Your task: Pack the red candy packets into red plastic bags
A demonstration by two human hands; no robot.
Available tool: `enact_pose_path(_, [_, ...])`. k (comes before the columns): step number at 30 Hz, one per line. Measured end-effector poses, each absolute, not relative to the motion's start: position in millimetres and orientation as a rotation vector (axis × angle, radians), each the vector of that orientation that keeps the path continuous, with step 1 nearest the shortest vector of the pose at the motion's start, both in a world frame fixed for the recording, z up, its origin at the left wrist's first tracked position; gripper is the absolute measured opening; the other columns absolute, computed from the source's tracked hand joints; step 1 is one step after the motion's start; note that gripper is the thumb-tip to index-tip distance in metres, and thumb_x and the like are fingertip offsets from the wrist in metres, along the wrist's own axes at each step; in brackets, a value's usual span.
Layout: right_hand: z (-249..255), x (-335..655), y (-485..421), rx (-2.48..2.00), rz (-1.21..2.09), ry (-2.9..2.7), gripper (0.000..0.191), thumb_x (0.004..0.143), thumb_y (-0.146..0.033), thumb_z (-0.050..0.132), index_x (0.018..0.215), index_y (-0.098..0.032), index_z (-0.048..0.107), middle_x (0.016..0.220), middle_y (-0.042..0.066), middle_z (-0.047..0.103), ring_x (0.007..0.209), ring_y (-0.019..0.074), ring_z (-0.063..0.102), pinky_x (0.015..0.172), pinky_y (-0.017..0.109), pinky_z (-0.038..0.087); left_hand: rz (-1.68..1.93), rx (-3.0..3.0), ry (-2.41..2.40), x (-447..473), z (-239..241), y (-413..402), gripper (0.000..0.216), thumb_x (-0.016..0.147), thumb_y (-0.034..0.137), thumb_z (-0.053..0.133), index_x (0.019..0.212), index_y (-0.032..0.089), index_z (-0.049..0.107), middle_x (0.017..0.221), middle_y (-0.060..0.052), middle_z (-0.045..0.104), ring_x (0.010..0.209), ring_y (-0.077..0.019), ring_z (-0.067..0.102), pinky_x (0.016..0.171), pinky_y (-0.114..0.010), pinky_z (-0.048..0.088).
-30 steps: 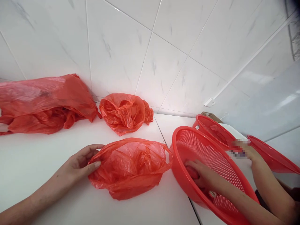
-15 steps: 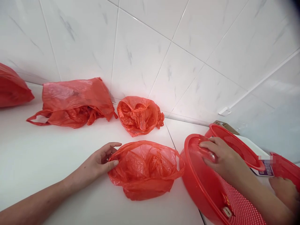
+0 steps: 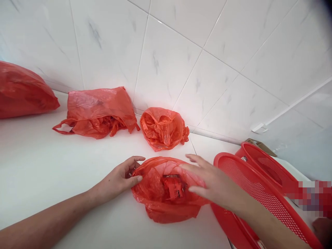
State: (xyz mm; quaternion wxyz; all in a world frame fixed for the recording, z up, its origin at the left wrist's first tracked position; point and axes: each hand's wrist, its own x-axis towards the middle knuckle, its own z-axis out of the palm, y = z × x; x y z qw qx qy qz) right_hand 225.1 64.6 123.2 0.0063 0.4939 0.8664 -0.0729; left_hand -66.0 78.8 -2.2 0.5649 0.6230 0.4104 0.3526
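A red plastic bag (image 3: pixel 171 214) stands on the white tabletop with its mouth spread wide. My left hand (image 3: pixel 121 178) pinches the bag's left rim between thumb and fingers. Inside the bag lies a small red packet (image 3: pixel 174 189) with dark print, too small to read. Over the bag's right side hovers my right hand (image 3: pixel 207 176), fingers spread and holding nothing; it partly covers the rim there. Just right of the bag is a red mesh basket (image 3: pixel 269 188), tilted, with my right forearm across it.
Along the tiled wall sit another crumpled red bag (image 3: pixel 163 128), a folded red bag (image 3: pixel 98 107) and a full-looking red bag (image 3: pixel 23 91). A second red basket (image 3: pixel 267 162) stands behind the first. Part of another person's hand (image 3: pixel 323 224) shows at the right edge.
My right hand has moved left from the basket to the bag and let go of the red packet, which now lies inside. The mesh basket is tipped differently. My left hand keeps its grip.
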Motion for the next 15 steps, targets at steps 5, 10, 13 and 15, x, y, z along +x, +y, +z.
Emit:
enact_pose_path(5, [128,316,60,2.103,-0.094,2.428,0.039,0.083,-0.048,0.053,0.119,-0.034,0.057,0.126,0.001,0.059,0.113,0.0253,0.057,0.092,0.039,0.049,0.828,1.466,1.007,-66,-1,79,0.051,0.084,0.041,0.054,0.131,0.029,0.039,0.095,-0.001,0.060,0.085,-0.0191,0.060,0.074,-0.032,0.050])
enact_pose_path(10, [96,418,37,2.285,-0.289,1.876,0.046,0.073,-0.040,0.060,0.116,-0.025,0.060,0.104,0.008,0.069,0.092,0.0278,0.066,0.073,0.038,0.053,0.795,1.444,1.040,-65,3,78,0.056,0.082,0.047,0.057,0.132,0.029,0.039,0.102,-0.003,0.062,0.089,-0.0215,0.061,0.075,-0.033,0.051])
enact_pose_path(13, [71,451,11,2.281,-0.401,1.691,0.064,0.061,-0.032,0.066,0.123,-0.023,0.057,0.096,0.009,0.071,0.081,0.0294,0.068,0.068,0.039,0.053,0.792,1.401,1.022,-64,2,80,0.058,0.081,0.048,0.058,0.132,0.030,0.037,0.105,-0.003,0.062,0.090,-0.0217,0.061,0.074,-0.031,0.052])
enact_pose_path(15, [55,457,-6,2.294,-0.389,1.739,0.066,0.056,-0.029,0.069,0.121,-0.027,0.059,0.079,0.006,0.072,0.065,0.0272,0.067,0.056,0.036,0.051,0.784,1.375,1.004,-63,1,80,0.057,0.082,0.049,0.057,0.132,0.031,0.036,0.107,-0.003,0.063,0.090,-0.0217,0.062,0.074,-0.030,0.052])
